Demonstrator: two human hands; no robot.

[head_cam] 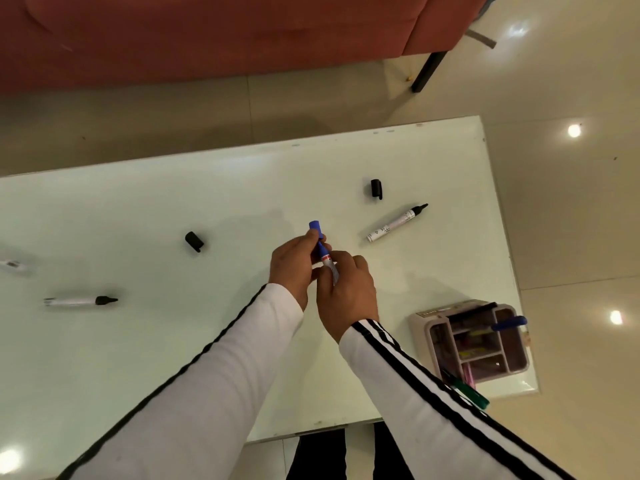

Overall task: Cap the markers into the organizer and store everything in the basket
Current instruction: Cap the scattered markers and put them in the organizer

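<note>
Seating the blue cap, pinched in left hand, onto blue marker gripped by right hand; misalignment risks a loose cap.

Nothing legible
Print on the white marker right of centre and on the organizer at lower right is blurring past reading

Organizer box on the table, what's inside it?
A blue-capped marker pokes out of a far compartment of the pink organizer, and a green marker sticks out at its near edge. Other compartments show blurry pinkish shapes I can't identify; the walls hide their bottoms.
</note>
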